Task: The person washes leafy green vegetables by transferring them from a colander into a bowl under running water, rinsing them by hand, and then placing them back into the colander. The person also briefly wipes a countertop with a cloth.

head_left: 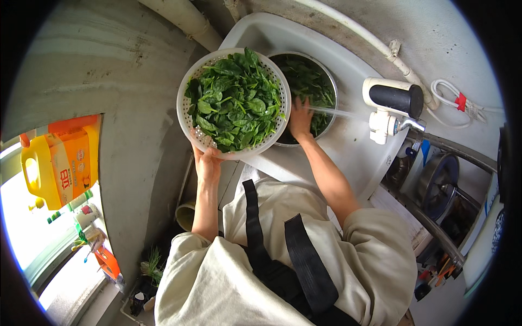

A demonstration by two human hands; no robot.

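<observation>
A white plastic colander [187, 102] heaped with green leafy vegetables [236, 102], which look like spinach, is held up at the sink's left side. My left hand [208, 163] grips its near rim, thumb on the outside. Partly covered by the colander, a round metal basin [335, 91] stands in the sink with more dark green leaves [310, 77] in it. My right hand [301, 120] reaches into the basin among these leaves, its fingers spread and somewhat blurred. A water stream [338, 111] runs from the faucet [391, 102] towards that hand.
Around the basin lies the white sink [346, 163]. A white pipe [367, 36] and a coiled cable [448, 87] run along the wall. At right, a metal rack [428, 224] holds a pan lid [440, 187]. A yellow detergent jug [61, 163] stands on the window ledge at left.
</observation>
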